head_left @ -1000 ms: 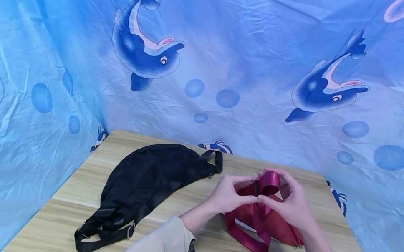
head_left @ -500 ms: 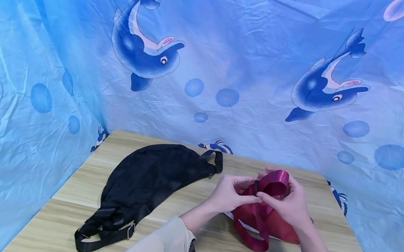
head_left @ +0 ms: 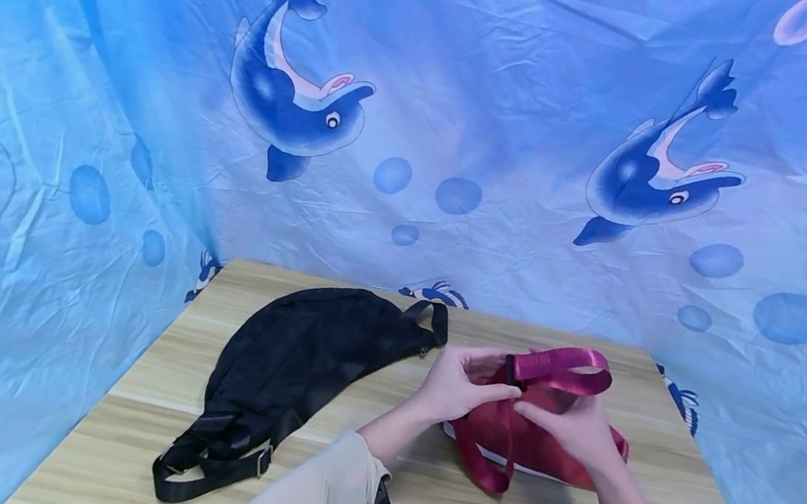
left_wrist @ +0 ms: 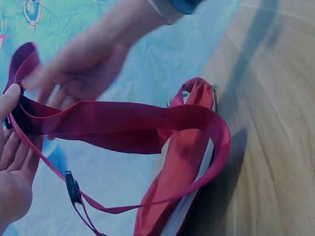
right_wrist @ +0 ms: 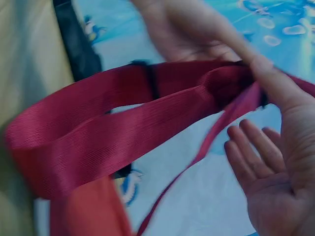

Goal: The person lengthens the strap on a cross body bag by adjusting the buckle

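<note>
In the head view, a red waist bag (head_left: 546, 442) with a pale zipper edge stands on the table at the right, below both hands. Its wine-red strap (right_wrist: 98, 142) is lifted and looped, with the black slider buckle (head_left: 512, 371) on it. My left hand (head_left: 451, 384) pinches the strap at this buckle between thumb and fingers. My right hand (head_left: 582, 429) is beside it, thumb pointing toward the buckle, while the strap's loop extends over it. In the right wrist view its fingers (right_wrist: 256, 152) are spread and relaxed. A second black slider (left_wrist: 73, 187) sits on a lower strap length.
A black waist bag (head_left: 316, 350) lies to the left on the wooden table (head_left: 145, 388), its own strap (head_left: 209, 480) and metal buckle toward the near edge. A blue dolphin-printed curtain (head_left: 422, 103) surrounds the table's back and sides.
The strap loop above the buckle has lengthened and swung out to the right. The right hand has let go and drawn back slightly; the left hand keeps its place at the buckle.
</note>
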{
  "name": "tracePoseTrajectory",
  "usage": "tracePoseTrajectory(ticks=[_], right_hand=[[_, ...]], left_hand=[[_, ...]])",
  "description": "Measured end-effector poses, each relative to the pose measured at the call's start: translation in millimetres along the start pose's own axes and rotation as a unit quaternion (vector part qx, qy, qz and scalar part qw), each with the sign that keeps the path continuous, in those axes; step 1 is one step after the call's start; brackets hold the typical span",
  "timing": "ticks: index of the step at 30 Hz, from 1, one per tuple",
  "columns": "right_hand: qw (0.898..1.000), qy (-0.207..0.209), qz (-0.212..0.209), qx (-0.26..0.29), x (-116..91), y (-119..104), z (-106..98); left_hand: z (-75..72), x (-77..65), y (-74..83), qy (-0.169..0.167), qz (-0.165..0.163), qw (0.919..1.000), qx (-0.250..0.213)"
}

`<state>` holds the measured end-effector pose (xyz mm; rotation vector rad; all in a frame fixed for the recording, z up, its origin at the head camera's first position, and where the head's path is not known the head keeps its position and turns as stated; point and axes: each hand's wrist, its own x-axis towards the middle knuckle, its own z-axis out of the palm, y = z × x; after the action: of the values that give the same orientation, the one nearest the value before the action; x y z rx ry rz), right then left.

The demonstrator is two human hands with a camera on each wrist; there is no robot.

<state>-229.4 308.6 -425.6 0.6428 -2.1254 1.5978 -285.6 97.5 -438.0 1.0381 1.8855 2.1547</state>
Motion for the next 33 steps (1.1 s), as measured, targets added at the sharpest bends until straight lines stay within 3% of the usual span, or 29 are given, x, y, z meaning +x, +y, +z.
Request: tracePoseTrajectory(ticks=[2,7,12,17,24,33], right_hand=[[0.999,0.009,0.025,-0.04,-5.6,4.4,0.8],[0.997,0.024,0.042,-0.063,-9.8,7.8,4.6],[0.999,0.014,0.017,-0.042,-12.1,14.9,2.1],[0.996,-0.014,0.006,-0.084,-18.5,25.5,-4.5],[0.999,-0.014,-0.027,-0.03,-11.8,19.9,2.4],[0.989,-0.009,-0.007,-0.148,-24.5,24.7,0.7]], left_hand=[[0.0,0.3,1.8,0.004,-0.007,1.0,0.003],[1.0,0.1,6.0,0.004,-0.016,0.9998,-0.006],[1.3,0.6,8.1,0.007,-0.017,0.9998,-0.01],[1.6,0.9,8.6,0.007,-0.024,0.9996,-0.013],[4.1,-1.6,7.6,-0.009,-0.011,0.9996,-0.023],[1.5,-4.2,10.5,0.008,-0.015,0.9998,-0.007]])
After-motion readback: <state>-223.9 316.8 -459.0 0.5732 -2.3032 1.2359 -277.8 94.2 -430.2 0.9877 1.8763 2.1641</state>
